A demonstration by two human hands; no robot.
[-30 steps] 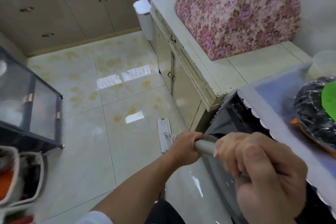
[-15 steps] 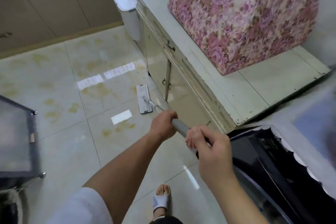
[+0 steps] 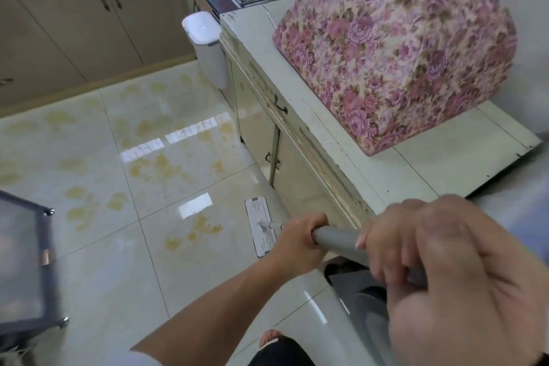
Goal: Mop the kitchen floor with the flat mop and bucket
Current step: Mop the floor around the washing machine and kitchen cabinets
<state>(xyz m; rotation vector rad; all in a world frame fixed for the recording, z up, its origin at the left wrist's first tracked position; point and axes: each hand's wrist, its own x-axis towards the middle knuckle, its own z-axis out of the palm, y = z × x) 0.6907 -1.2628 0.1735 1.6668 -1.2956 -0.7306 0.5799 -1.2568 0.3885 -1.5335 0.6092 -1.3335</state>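
Note:
The flat mop's white head point(image 3: 259, 226) lies flat on the glossy tile floor point(image 3: 98, 261), close beside the base of the cream cabinet. Its grey handle point(image 3: 337, 241) runs back toward me. My left hand point(image 3: 300, 242) grips the handle lower down, nearer the head. My right hand point(image 3: 454, 279) grips the handle's upper end, large and near the camera. Yellowish stains point(image 3: 166, 169) spread over the tiles beyond and left of the mop head. No bucket is in view.
A worn cream cabinet point(image 3: 300, 175) lines the right, with a floral cover point(image 3: 398, 65) on top. A white bin point(image 3: 208, 47) hangs at its far end. A grey wheeled cart point(image 3: 32, 273) stands at left. Beige cupboards point(image 3: 89, 15) close the back. My foot point(image 3: 269, 336) shows below.
The mop head went forward along the cabinet and has now come back toward me. Both hands kept their grip on the handle, and my right hand is closer to the camera again.

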